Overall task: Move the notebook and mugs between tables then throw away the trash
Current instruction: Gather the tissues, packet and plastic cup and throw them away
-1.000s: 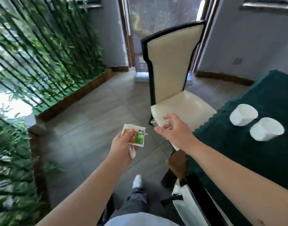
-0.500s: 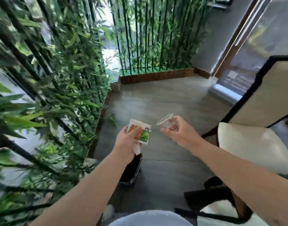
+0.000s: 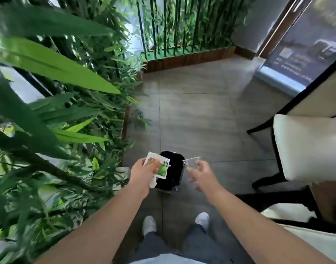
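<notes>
Two pieces of trash are held out over a black bin (image 3: 172, 173) that stands on the grey tiled floor (image 3: 197, 119). A green and white packet (image 3: 159, 165), with a scrap of white paper (image 3: 152, 182) tucked beneath it, is pinched between the thumb and fingers of the left hand (image 3: 142, 173); the packet overlaps the bin's left edge as seen from above. A clear plastic cup (image 3: 191, 164) is gripped by the fingers of the right hand (image 3: 202, 175), tilted, just beside the bin's right rim. Both forearms are stretched forward from the bottom of the view. Two white shoes (image 3: 150, 222) are planted on the tiles just behind the bin, with grey trouser legs (image 3: 199, 241) seen above them. Bamboo plants (image 3: 54, 103) are crowded along the left side and across the back, bordered by a low brown edging (image 3: 188, 59). A cream chair with a dark frame (image 3: 304, 145) is placed at the right, well apart from the bin. A glass door (image 3: 304, 44) is seen at the upper right.
</notes>
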